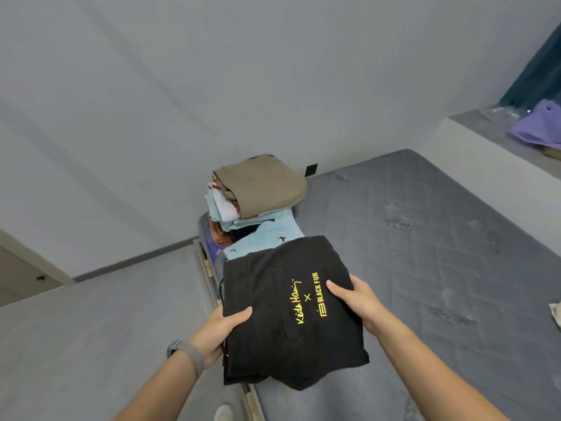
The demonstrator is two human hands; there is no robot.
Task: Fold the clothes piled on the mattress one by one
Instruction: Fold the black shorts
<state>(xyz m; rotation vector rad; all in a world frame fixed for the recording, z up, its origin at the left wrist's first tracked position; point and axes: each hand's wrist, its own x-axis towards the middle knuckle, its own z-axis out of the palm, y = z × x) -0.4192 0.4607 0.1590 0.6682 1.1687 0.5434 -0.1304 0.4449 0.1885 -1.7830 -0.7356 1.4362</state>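
Note:
A folded black garment (273, 308) with yellow lettering is held above the left edge of the grey mattress (425, 253). My left hand (218, 332) grips its left side, thumb on top. My right hand (355, 299) grips its right side, thumb over the cloth. Beyond it lies a light blue shirt (267, 238), and further back a stack of folded clothes topped by a khaki piece (264, 186).
A grey wall rises behind the stack. A ledge at the upper right carries a purple cloth (537, 126) and clear plastic, with a dark teal curtain (537, 62) above. Grey floor (91, 329) lies left of the mattress. A pale item (557, 312) pokes in at the right edge.

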